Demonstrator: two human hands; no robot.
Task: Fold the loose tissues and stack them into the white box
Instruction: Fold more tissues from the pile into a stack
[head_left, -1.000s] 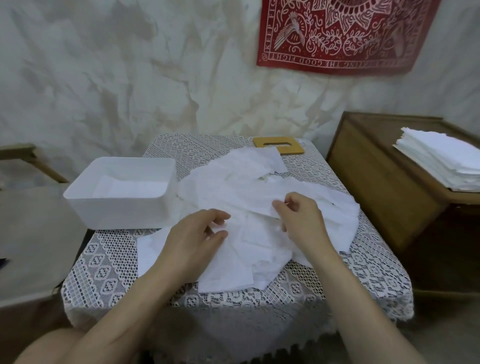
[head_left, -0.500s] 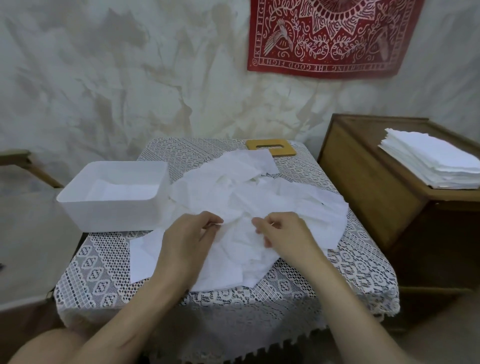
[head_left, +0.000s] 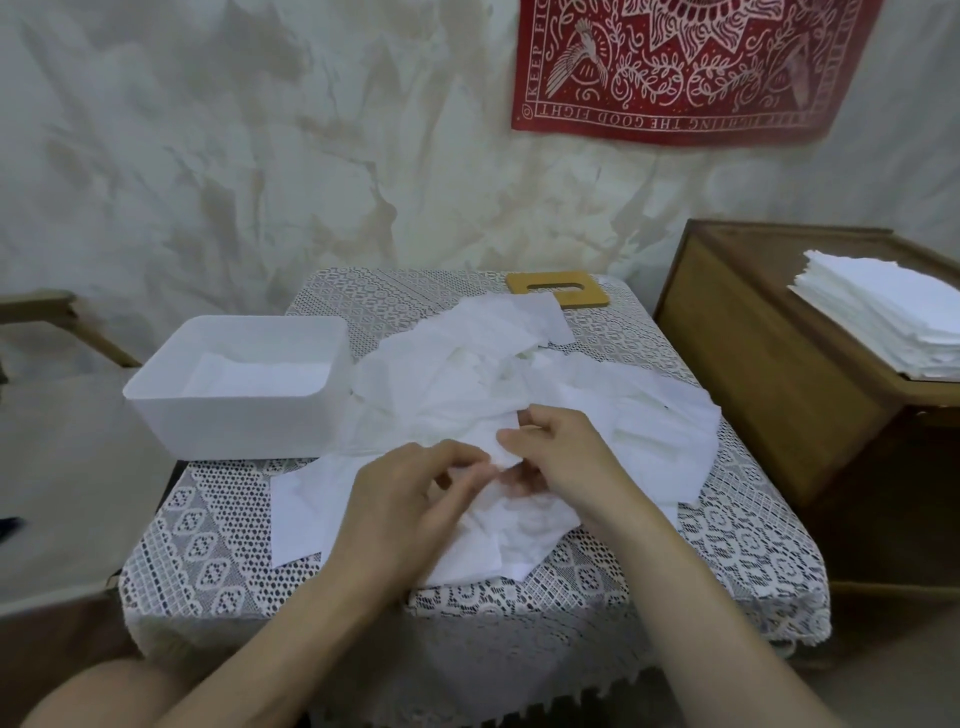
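We are working at near edge of loose tissues (head_left: 524, 384), which are lying heaped mid-table on lace cloth (head_left: 208, 525). Left hand (head_left: 410, 493) and right hand (head_left: 563, 460) are both pinching one tissue (head_left: 493, 441), fingers curling round it. White box (head_left: 228, 410) is sitting left, touching the heap and holding folded tissues (head_left: 260, 371).

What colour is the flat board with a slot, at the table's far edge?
The board is light brown; head view.

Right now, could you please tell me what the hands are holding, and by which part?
The left hand and right hand both pinch one tissue from the pile, at its near edge.
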